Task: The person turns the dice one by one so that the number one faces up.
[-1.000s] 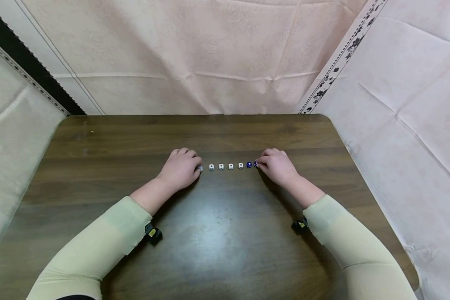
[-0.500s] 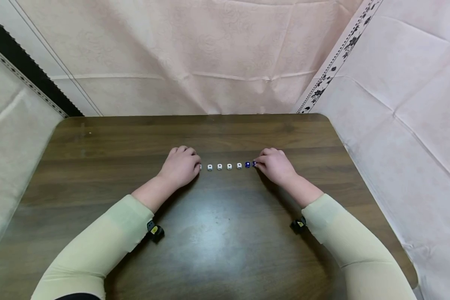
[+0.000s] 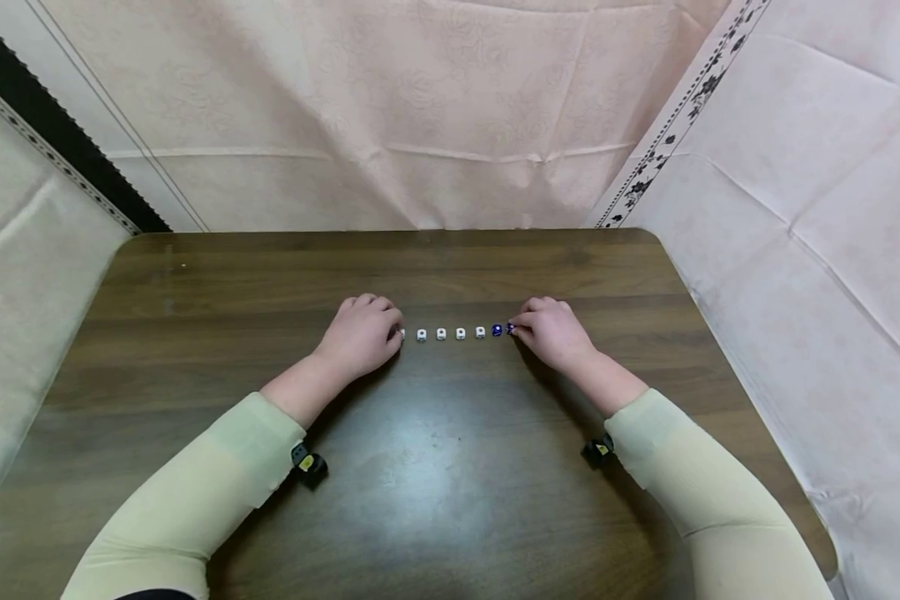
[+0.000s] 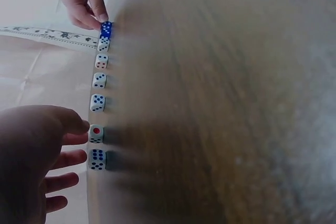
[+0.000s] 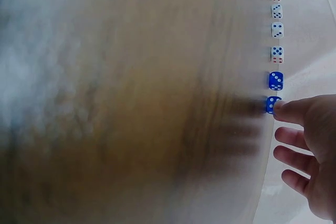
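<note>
Several white dice (image 3: 441, 334) and two blue dice (image 3: 497, 330) form one row across the wooden table (image 3: 420, 467). My right hand (image 3: 553, 336) pinches the blue die (image 5: 272, 105) at the right end, its other fingers spread apart. At the left end, my left hand (image 3: 360, 335) has its thumb tip right at the edge of a white die showing a red spot (image 4: 96, 134). The left fingers (image 4: 63, 181) extend fairly straight beyond it. One more white die (image 4: 97, 159) lies farther out, hidden under the left hand in the head view.
Pale pink cloth (image 3: 420, 117) hangs behind the table's far edge. More pale cloth (image 3: 832, 250) with a floral border covers the right side. A black camera (image 3: 311, 468) sits at the left wrist and another camera (image 3: 597, 451) at the right.
My left thumb now covers more of the white die beside it in the head view. The right hand stays at the end blue die, and the row looks almost the same.
</note>
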`<state>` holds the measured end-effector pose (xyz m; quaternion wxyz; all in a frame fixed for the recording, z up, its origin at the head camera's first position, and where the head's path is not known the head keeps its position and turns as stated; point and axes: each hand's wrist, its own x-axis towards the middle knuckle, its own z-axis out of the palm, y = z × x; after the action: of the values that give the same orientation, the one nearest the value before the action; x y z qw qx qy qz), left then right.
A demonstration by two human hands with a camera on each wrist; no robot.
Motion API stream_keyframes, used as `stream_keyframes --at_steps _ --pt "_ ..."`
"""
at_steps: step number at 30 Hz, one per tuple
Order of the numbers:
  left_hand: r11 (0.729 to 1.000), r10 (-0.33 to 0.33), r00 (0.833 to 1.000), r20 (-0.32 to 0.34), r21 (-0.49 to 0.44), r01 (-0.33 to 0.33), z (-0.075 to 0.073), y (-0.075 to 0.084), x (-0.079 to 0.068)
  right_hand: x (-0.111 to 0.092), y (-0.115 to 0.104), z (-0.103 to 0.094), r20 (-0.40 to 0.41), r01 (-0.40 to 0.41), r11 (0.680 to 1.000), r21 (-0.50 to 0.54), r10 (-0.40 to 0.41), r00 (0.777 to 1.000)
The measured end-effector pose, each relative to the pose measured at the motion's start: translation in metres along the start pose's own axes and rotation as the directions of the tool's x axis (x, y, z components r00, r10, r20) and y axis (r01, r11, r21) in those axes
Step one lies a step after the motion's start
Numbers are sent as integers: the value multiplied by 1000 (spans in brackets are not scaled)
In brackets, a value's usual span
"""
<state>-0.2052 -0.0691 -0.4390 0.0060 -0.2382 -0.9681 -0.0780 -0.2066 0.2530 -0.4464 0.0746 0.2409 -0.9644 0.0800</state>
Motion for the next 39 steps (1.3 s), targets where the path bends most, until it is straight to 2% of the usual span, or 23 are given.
stream_keyframes --at_steps 8,17,26,39 --pt "1000 21 1000 -7 13 -21 4 0 0 -2 0 0 16 -12 1000 4 12 1000" --pt "1000 18 1000 -1 15 -18 0 2 -1 -1 1 1 -5 -2 1000 2 2 1000" --pt "1000 23 1000 9 7 -23 0 1 0 0 1 1 5 -7 1000 -4 7 1000" --pt "1000 -1 1000 9 16 1 0 0 1 0 2 2 -1 2 1000 -6 -2 1000"
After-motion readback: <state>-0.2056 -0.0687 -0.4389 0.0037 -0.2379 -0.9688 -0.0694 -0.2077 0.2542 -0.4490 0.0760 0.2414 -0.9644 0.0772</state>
